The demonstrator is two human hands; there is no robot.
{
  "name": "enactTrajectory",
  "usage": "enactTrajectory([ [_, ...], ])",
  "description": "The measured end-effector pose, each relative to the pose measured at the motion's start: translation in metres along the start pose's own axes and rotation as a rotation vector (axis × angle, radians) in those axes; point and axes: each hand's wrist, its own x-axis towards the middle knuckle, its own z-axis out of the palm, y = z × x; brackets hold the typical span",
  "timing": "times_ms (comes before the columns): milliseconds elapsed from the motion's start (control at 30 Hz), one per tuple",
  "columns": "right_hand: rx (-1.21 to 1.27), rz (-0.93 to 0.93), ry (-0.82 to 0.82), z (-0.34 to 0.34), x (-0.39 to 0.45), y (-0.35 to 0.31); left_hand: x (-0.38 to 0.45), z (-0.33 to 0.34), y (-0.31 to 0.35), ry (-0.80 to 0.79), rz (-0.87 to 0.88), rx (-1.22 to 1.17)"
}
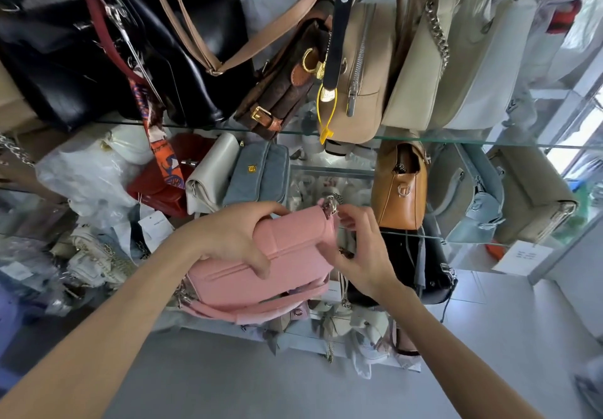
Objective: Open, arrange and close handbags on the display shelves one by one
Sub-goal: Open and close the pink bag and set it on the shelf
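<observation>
A pink handbag with a front flap and a pink strap hangs in the air in front of the glass display shelves. My left hand grips its left end, fingers curled over the top and thumb pressed on the flap. At the bag's right end my right hand has its fingers curled around the side, fingertips near the silver chain fitting at the top corner. The flap looks closed.
Black, brown and beige bags crowd the upper shelf. The middle shelf holds red, cream, blue-grey, tan and light blue bags. A black bag sits right of my hand. Grey floor lies below.
</observation>
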Motion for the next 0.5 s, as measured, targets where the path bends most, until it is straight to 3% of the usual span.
enactTrajectory([
  [100,0.261,0.187,-0.236,-0.009,0.003,-0.014,0.001,-0.006,0.009,-0.034,0.066,0.044],
  [233,0.499,0.318,-0.305,-0.017,0.01,-0.021,0.005,-0.014,0.012,-0.121,0.112,0.017],
  [500,0.659,0.381,-0.181,-0.02,0.007,-0.025,0.014,-0.014,-0.004,-0.158,0.129,-0.119],
])
